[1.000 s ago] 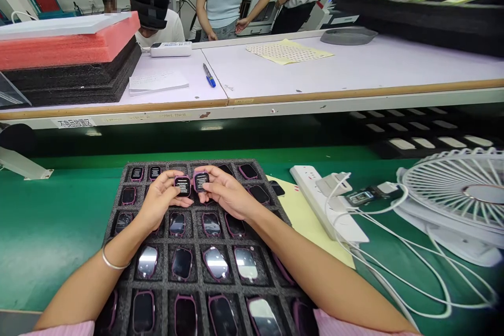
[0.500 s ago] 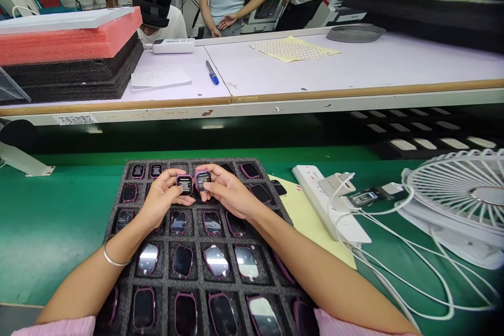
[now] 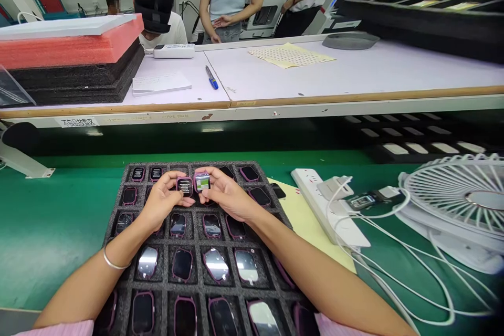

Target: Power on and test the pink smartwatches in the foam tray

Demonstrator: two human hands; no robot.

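A black foam tray (image 3: 118, 205) with a grid of pockets lies on the green bench, holding several purple-rimmed smartwatch bodies. My left hand (image 3: 159, 203) grips one watch body (image 3: 184, 186) with a dark screen showing white text. My right hand (image 3: 226, 194) grips another watch body (image 3: 202, 182) whose screen glows bright. Both watches are held side by side just above the tray's far rows. A silver bangle sits on my left wrist.
A white power strip (image 3: 328, 210) with chargers and cables lies right of the tray, on a yellow sheet (image 3: 303, 215). A white fan (image 3: 457, 205) lies at the far right. A raised shelf behind holds foam sheets (image 3: 71, 58), a pen (image 3: 211, 76) and paper. Other people stand beyond.
The screen of the watch in my right hand has turned from dark with text to bright. Both hands stay almost in place above the tray.
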